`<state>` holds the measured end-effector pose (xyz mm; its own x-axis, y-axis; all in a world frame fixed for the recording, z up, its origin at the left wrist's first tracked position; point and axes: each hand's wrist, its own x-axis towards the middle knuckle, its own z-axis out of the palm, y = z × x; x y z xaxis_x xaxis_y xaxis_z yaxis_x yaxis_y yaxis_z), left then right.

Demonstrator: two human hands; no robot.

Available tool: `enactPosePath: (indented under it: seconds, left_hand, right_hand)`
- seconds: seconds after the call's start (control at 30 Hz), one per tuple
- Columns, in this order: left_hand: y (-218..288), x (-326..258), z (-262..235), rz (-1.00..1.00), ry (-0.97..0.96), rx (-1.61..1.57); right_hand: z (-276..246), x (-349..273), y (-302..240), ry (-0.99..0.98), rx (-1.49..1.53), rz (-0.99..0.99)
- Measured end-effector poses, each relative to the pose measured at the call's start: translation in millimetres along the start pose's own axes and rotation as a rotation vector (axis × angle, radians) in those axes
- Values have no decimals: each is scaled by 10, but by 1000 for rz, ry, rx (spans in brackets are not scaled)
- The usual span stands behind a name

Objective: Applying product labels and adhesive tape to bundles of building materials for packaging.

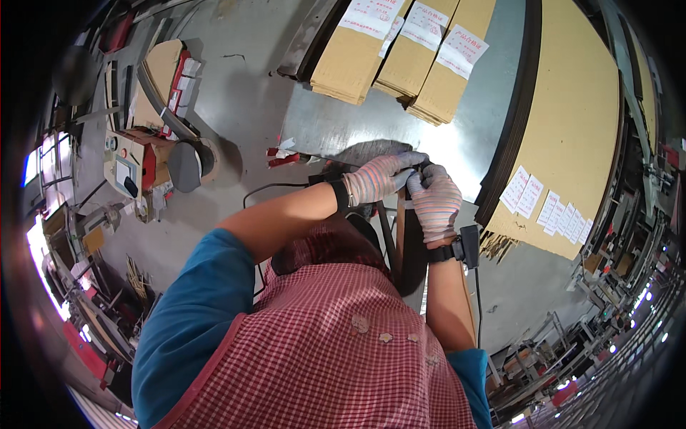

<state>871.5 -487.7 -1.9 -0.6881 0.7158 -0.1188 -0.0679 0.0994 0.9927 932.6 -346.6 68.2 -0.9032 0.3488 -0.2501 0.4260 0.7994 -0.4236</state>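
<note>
Head view, looking down: a person in a red checked apron (336,350) over a blue top works at a grey metal bench (336,129). Both hands wear striped gloves and meet near the bench's near edge, fingertips touching. Left hand (379,179) is curled shut on a small dark object (421,166) (too small to identify); right hand (434,201) is closed round it too, w/ a black wrist device (464,247) strapped on. A long dark strip (411,250) hangs below the hands. Cardboard stacks (400,50) w/ white labels lie at the far edge; a large cardboard sheet (564,129) fills the right side.
</note>
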Motion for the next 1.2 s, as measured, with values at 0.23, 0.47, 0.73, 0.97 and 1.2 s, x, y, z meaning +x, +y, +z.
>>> enactPosePath:
  seconds: [0.23, 0.47, 0.73, 0.97, 1.2]
  left_hand:
    - [-107, 19, -40, -175, -151, -248]
    - [-94, 2, -24, -113, -132, -235]
    - [-2, -32, -92, -105, -113, -158]
    - [135, -741, 712, -541, 257, -290]
    - [553, -907, 782, -615, -88, -640]
  right_hand:
    - [51, 25, 29, -5, 23, -13]
    - [150, 7, 35, 95, 43, -20]
    - [130, 11, 35, 155, 132, -67]
    - [105, -467, 506, 347, 1014, 344]
    - [-483, -2171, 1455, -424, 810, 327]
